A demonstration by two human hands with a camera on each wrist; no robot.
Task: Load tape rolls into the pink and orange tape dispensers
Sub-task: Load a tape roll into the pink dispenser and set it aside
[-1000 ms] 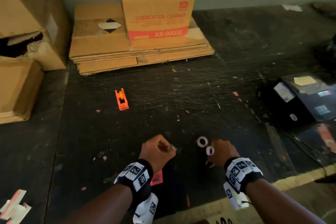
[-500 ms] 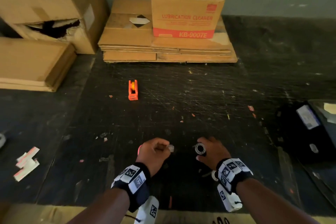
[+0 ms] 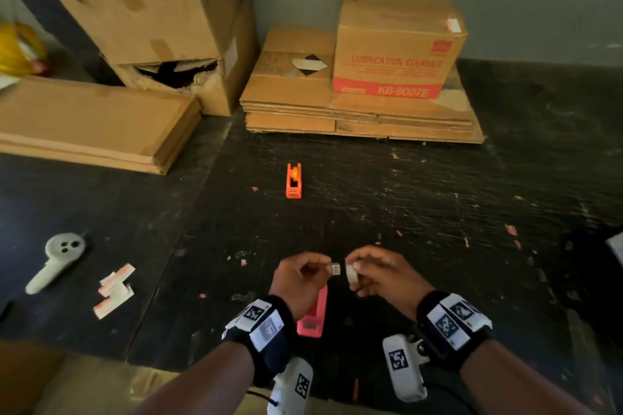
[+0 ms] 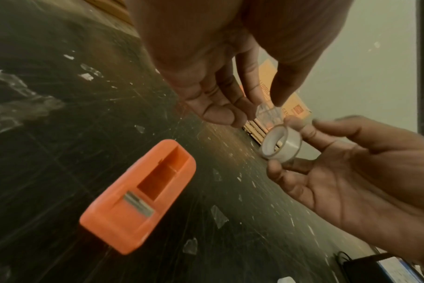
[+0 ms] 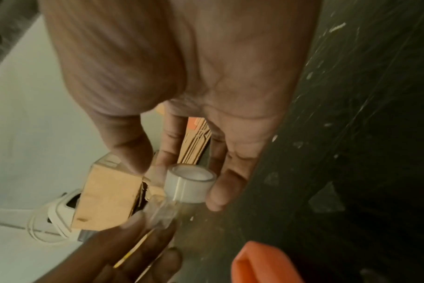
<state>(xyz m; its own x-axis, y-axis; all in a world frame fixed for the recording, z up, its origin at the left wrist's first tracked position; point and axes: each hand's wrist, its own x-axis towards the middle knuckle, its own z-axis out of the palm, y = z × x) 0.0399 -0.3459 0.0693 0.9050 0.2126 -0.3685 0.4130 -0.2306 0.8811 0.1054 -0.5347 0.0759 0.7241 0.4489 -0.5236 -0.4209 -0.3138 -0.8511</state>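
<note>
My right hand (image 3: 354, 271) holds a small clear tape roll (image 3: 351, 274) by its rim, thumb on one side and fingers on the other (image 5: 179, 183). Just left of it, my left hand (image 3: 325, 266) pinches a small clear piece (image 3: 334, 269) that nearly touches the roll (image 4: 281, 145). The pink dispenser (image 3: 313, 317) lies on the dark table under my left hand. In the left wrist view the pink dispenser (image 4: 138, 197) has an empty well. The orange dispenser (image 3: 294, 180) stands farther back with a yellowish roll in it.
Cardboard boxes (image 3: 397, 44) and flattened cardboard (image 3: 357, 118) line the back wall, with more boxes (image 3: 151, 10) at the left. A white controller (image 3: 57, 259) and paper slips (image 3: 114, 290) lie at the left. The table (image 3: 438, 212) is scratched, with tape scraps.
Both hands rose off the table and came together. My right hand picked up the tape roll it was touching. The head view shifted left and back.
</note>
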